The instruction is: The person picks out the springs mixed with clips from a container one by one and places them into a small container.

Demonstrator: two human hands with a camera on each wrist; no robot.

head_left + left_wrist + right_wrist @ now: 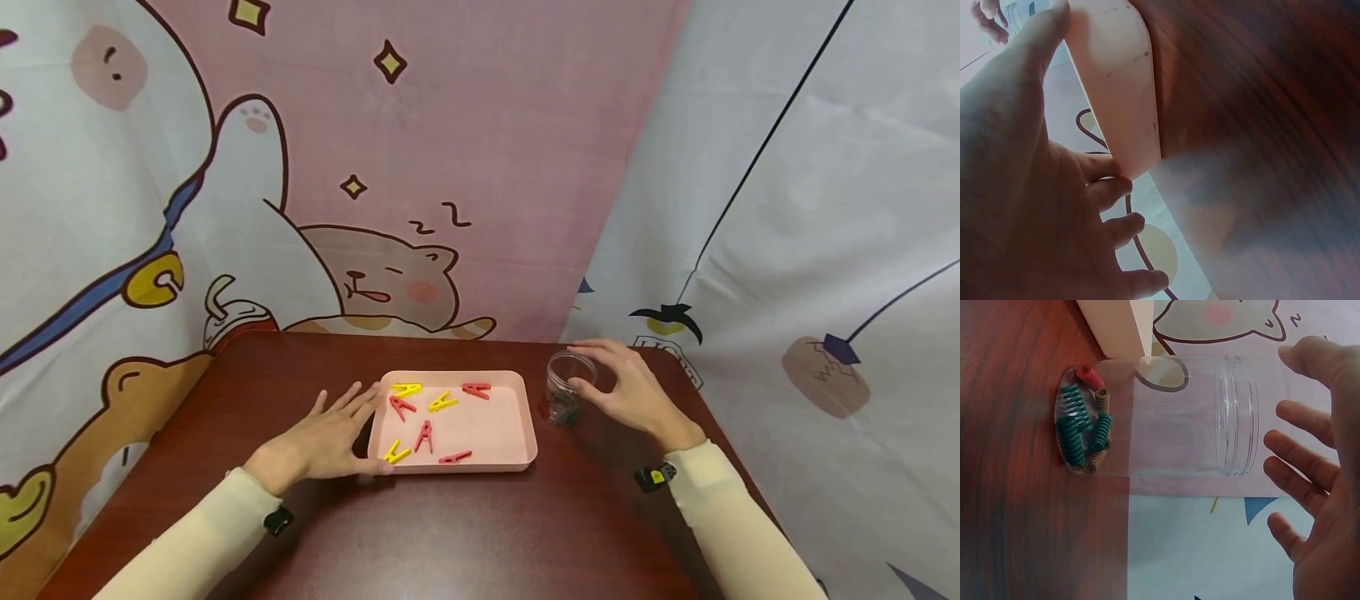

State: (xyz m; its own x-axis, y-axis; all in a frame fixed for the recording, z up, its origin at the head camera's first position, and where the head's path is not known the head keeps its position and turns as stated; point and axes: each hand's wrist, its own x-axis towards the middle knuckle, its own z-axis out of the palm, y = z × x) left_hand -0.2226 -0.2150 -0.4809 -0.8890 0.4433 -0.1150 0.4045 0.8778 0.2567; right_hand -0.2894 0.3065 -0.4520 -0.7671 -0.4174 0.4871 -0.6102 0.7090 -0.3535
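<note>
A pink tray (487, 432) lies on the table with several red clothespins (425, 436) and yellow clothespins (442, 402) spread over its left and middle parts. My left hand (324, 442) rests at the tray's left side, fingers extended, thumb on the near rim; the left wrist view shows a finger touching the tray corner (1124, 106). Right of the tray stands a clear, lidless jar (561, 396). At its bottom lie green springs (1071, 440), tan springs (1102, 400) and a red spring (1089, 376). My right hand (630, 387) is spread beside the jar's mouth, apart from its rim.
The dark wooden table (480, 533) extends in front of the tray. A cartoon-printed cloth (510, 167) hangs behind the table and continues along both sides. Each wrist carries a small black device on a strap.
</note>
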